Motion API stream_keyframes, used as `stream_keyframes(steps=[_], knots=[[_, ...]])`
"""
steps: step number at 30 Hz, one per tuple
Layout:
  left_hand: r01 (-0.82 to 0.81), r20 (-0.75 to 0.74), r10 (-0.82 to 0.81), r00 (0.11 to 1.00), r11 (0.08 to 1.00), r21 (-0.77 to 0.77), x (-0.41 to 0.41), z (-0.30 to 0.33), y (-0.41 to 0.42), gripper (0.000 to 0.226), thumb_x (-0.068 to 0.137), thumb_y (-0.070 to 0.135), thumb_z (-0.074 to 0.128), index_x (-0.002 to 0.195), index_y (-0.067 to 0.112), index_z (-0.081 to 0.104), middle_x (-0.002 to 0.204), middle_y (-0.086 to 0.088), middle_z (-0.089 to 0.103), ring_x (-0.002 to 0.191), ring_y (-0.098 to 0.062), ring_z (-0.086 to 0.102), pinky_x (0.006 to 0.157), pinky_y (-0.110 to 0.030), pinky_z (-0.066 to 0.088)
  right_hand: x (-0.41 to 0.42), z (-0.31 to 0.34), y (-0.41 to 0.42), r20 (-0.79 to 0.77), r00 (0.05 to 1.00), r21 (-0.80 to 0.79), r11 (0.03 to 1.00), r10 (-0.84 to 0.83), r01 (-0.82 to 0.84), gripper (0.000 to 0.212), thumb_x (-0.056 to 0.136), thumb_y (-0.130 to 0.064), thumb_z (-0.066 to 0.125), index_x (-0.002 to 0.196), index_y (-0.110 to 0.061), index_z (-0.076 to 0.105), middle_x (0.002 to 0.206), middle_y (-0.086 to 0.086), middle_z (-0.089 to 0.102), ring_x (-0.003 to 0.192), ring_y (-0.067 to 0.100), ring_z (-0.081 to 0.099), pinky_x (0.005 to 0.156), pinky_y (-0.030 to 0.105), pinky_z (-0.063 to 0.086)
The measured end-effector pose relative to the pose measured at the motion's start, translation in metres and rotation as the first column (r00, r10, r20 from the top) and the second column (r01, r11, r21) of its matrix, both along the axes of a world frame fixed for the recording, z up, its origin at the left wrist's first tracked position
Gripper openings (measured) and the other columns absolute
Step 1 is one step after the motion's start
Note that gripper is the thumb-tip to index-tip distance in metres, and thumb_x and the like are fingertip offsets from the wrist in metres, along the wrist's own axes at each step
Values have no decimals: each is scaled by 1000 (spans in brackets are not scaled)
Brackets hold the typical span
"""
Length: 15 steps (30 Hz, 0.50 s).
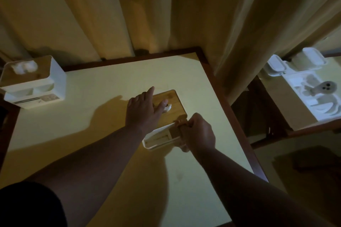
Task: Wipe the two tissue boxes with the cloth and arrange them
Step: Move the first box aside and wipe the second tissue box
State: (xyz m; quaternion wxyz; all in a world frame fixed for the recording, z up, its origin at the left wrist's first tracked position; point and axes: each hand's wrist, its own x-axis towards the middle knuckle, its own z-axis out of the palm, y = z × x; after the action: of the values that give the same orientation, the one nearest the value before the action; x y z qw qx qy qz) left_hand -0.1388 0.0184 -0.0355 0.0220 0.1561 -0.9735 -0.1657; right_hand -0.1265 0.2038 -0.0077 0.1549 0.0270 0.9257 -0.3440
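Observation:
A white tissue box with a wooden lid (173,103) stands in the middle of the pale table (103,86). My left hand (143,110) lies flat on that lid, fingers straight, beside a bit of tissue (168,107) poking out. My right hand (198,132) grips a brownish cloth (180,125) and holds it against the box's near front corner. A second white tissue box (33,81), also with a wooden lid and tissue showing, sits at the table's far left corner.
Beige curtains (147,14) hang right behind the table. The table has a dark wooden rim (217,88). To the right, past a gap, another table carries a white moulded tray (313,90) and white containers. The room is dim.

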Motion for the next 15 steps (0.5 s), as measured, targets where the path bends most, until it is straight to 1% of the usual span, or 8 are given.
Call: stream_keyframes(steps=[3, 5, 6, 7, 10, 11, 13, 15], knots=[[3, 0, -3, 1000, 1000, -4, -1, 0, 0, 79, 94, 69, 22, 156, 22, 29, 148, -7, 50, 137, -28, 42, 115, -44, 26, 7, -4, -9, -98, 991, 91, 992, 95, -87, 16, 94, -40, 60, 97, -25, 55, 89, -7, 70, 73, 18, 71, 68, 38, 61], [0, -10, 0, 1000, 1000, 2, 0, -1, 0, 76, 95, 68, 24, 156, 22, 29, 149, -7, 49, 137, -28, 42, 115, -43, 26, 16, -13, -19, -137, 966, 176, 965, 221, -196, 15, 94, -44, 55, 94, -30, 49, 94, -5, 68, 79, 22, 68, 71, 37, 58], [-2, -13, 2, 1000, 1000, 4, 0, -1, 0, 76, 96, 67, 25, 156, 22, 29, 149, -7, 49, 137, -27, 42, 115, -43, 26, 16, -14, -21, -129, 960, 182, 958, 248, -222, 16, 93, -44, 56, 91, -31, 46, 92, -4, 68, 78, 22, 67, 68, 37, 58], [-3, -11, 4, 1000, 1000, 5, 0, -1, -1, 76, 95, 68, 23, 156, 22, 29, 149, -7, 49, 137, -27, 42, 115, -43, 26, 12, -15, -20, -118, 964, 158, 962, 240, -220, 17, 92, -42, 57, 89, -30, 46, 90, -4, 69, 74, 22, 68, 65, 37, 59], [-8, -3, 8, 1000, 1000, -12, 0, -3, -1, 85, 91, 74, 12, 156, 22, 29, 149, -7, 50, 137, -28, 42, 115, -44, 27, -8, -7, -4, -54, 994, 47, 995, 95, -93, 13, 93, -33, 59, 88, -25, 51, 81, -3, 70, 60, 18, 71, 57, 41, 63], [-11, -3, 11, 1000, 1000, -13, 0, -3, -1, 87, 90, 75, 11, 156, 22, 29, 149, -7, 49, 137, -28, 43, 115, -45, 27, -11, -7, 0, -37, 996, 21, 997, 76, -75, 12, 94, -31, 60, 88, -25, 51, 79, -3, 69, 55, 17, 70, 54, 41, 62], [-16, -4, 16, 1000, 1000, -6, -2, -3, -1, 82, 94, 72, 17, 157, 21, 28, 150, -7, 49, 138, -28, 42, 115, -45, 26, -8, -5, 2, -51, 994, -16, 995, 100, -101, 15, 92, -31, 65, 88, -25, 51, 75, -3, 70, 52, 18, 70, 52, 43, 62], [-19, -10, 19, 1000, 1000, 3, -1, -3, -1, 77, 96, 69, 22, 157, 21, 29, 150, -7, 49, 138, -28, 42, 115, -45, 26, -2, -3, 2, -69, 995, -95, 992, 76, -82, 19, 91, -33, 69, 87, -24, 53, 74, -2, 69, 53, 18, 69, 50, 40, 61]])
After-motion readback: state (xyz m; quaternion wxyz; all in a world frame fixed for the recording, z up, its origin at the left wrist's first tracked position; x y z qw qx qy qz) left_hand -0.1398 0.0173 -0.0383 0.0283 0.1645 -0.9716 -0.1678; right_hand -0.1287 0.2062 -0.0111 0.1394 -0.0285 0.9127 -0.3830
